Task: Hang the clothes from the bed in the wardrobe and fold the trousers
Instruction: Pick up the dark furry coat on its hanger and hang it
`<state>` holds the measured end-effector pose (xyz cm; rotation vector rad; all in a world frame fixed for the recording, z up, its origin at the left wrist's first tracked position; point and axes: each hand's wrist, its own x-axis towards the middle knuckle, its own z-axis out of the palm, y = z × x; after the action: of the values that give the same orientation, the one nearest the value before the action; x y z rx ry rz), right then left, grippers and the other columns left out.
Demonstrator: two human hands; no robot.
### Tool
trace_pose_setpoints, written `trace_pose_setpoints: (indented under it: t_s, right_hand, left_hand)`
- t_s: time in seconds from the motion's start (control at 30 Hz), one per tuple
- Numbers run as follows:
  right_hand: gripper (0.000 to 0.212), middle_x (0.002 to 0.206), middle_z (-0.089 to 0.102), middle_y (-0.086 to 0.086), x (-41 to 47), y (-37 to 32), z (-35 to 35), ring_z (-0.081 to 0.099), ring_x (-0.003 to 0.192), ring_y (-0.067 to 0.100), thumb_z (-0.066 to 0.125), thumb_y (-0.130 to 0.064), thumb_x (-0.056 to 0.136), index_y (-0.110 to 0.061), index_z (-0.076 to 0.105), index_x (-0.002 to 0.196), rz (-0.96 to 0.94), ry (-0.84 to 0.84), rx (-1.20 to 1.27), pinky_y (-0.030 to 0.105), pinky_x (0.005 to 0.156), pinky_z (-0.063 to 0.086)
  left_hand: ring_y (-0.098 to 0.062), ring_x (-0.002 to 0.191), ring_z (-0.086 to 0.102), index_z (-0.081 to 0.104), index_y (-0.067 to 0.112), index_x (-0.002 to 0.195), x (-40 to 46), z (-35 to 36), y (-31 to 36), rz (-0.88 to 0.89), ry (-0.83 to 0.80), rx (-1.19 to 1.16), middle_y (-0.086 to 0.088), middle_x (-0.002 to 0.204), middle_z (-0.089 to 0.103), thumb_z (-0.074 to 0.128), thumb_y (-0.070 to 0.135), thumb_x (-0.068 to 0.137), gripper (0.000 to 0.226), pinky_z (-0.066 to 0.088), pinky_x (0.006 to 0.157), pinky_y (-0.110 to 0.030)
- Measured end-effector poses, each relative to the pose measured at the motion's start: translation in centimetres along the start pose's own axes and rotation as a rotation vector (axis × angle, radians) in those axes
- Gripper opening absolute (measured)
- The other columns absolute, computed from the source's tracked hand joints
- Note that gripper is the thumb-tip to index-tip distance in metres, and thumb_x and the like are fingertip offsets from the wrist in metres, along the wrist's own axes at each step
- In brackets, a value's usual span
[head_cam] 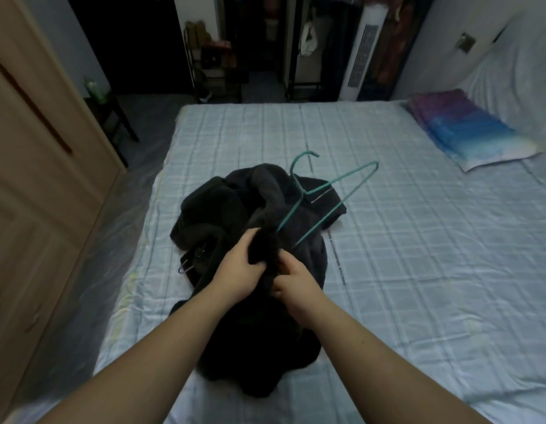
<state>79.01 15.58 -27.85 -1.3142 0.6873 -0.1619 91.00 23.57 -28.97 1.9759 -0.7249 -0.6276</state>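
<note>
- Now we are in the hanging step: both our hands work at a dark garment (259,316) heaped in the lower middle of the frame, on the checked bed (403,240).
- Our left hand (239,270) has its fingers curled into a bunched fold of the black cloth, closed around it.
- Our right hand (299,290) is just beside it, fingers pressed together and pinching the same fold; the fingertips are buried in the cloth.
- A teal wire hanger (319,194) sticks up out of the cloth just above our hands, hook toward the middle of the frame, one end tucked into the garment. We cannot tell how far in it sits.
- More dark clothing (210,209) lies piled left of centre, with what looks like another hanger (186,266) poking out at its lower left edge.
- We judge the next move calls for working the hanger's buried shoulder fully into place, then seating the other shoulder.
- After that, lift by the hook and carry it to the wardrobe (36,179) at the left of the frame.
- Soft thick cloth may slip off thin wire, so we should lift steadily.
</note>
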Motion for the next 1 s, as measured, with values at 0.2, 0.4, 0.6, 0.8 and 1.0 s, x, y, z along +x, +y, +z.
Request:
trace_pose_setpoints:
  t_s: [0.2, 0.4, 0.6, 0.8, 1.0]
  right_hand:
    - [0.059, 0.110, 0.067, 0.001, 0.0, -1.5, -8.9, 0.065, 0.100, 0.009, 0.034, 0.019, 0.082, -0.022, 0.067, 0.110, -0.024, 0.054, -0.047, 0.029, 0.080, 0.058]
    - [0.041, 0.105, 0.071, 0.013, 1.7, -1.5, -19.2, 0.067, 0.094, 0.021, 0.047, 0.012, 0.086, -0.020, 0.068, 0.102, -0.046, 0.187, -0.074, 0.029, 0.072, 0.053]
    - [0.046, 0.118, 0.065, 0.002, 3.3, -2.5, -22.3, 0.065, 0.104, 0.017, 0.056, 0.000, 0.094, -0.026, 0.055, 0.132, -0.089, 0.156, -0.063, 0.036, 0.084, 0.058]
    - [0.083, 0.137, 0.042, -0.007, 5.4, -4.6, -23.2, 0.050, 0.128, 0.017, 0.072, -0.020, 0.089, -0.029, 0.024, 0.156, -0.172, 0.147, -0.190, 0.045, 0.110, 0.044]
    - [0.115, 0.164, 0.014, 0.011, 7.1, -5.8, -23.7, 0.032, 0.147, 0.031, 0.084, -0.036, 0.077, -0.021, 0.006, 0.161, -0.134, 0.228, -0.408, 0.047, 0.119, 0.032]
  left_hand:
    - [-0.013, 0.113, 0.061, 0.063, 0.016, 0.126, 2.0, 2.8, 5.2, 0.075, 0.212, 0.036, 0.004, 0.115, 0.068, 0.061, -0.004, 0.086, 0.044, 0.040, 0.098, -0.017]
    - [-0.013, 0.124, 0.053, 0.060, 0.013, 0.135, 5.0, 2.2, 11.8, 0.148, 0.188, 0.321, -0.005, 0.133, 0.063, 0.056, -0.009, 0.085, 0.055, 0.032, 0.105, -0.016]
    - [-0.018, 0.129, 0.054, 0.062, 0.016, 0.135, 5.9, 1.5, 20.3, 0.271, 0.219, 0.446, -0.004, 0.134, 0.064, 0.061, -0.004, 0.087, 0.051, 0.035, 0.111, -0.025]
    - [-0.006, 0.117, 0.059, 0.065, 0.024, 0.131, 6.1, -1.3, 28.3, 0.391, 0.205, 0.472, 0.011, 0.118, 0.067, 0.066, 0.008, 0.091, 0.043, 0.041, 0.103, -0.022]
    - [0.011, 0.102, 0.055, 0.062, 0.031, 0.131, 4.7, -4.4, 31.1, 0.414, 0.091, 0.525, 0.035, 0.099, 0.059, 0.067, 0.003, 0.092, 0.047, 0.034, 0.079, 0.005]
